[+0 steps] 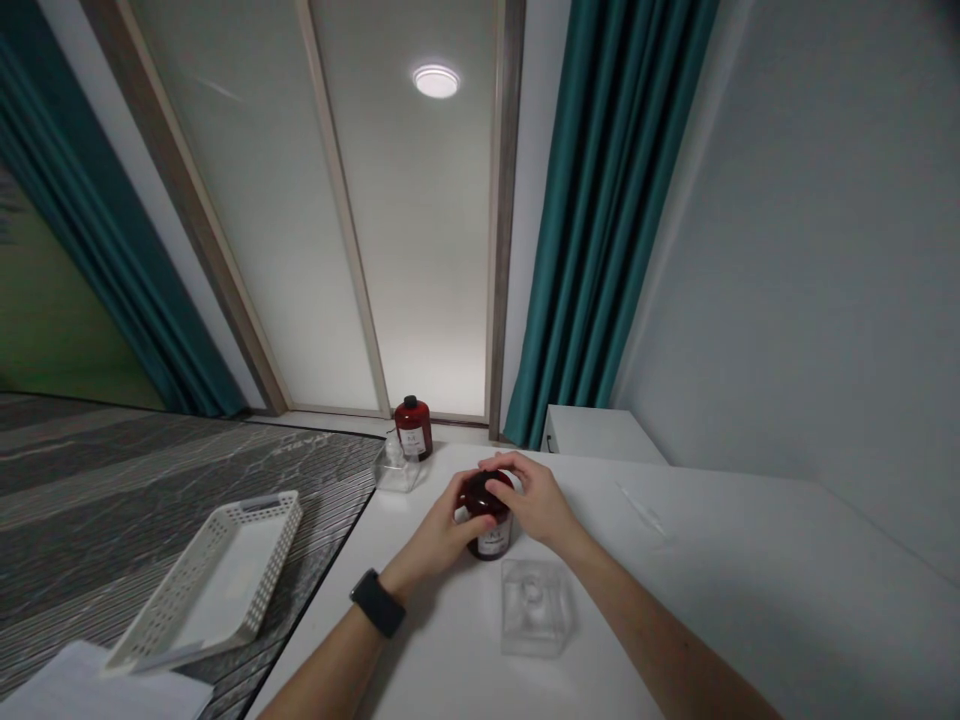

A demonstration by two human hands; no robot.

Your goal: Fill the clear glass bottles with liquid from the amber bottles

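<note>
Gripped by left hand (444, 527) at its side and right hand (536, 500) at its top, the glossy dark-red round bottle (493, 543) could skid into that clear square plastic-looking tray (534, 615) if one pushes harder!

One view, from the head

A single camera looks from the person's head, forward and down across the table (720, 610). The hands (534, 500) are near, just below the middle of the view, with the forearms (630, 610) entering at the bottom edge. The glass panels (427, 250) and curtains (607, 220) stand farther off, in the upper half.
</note>
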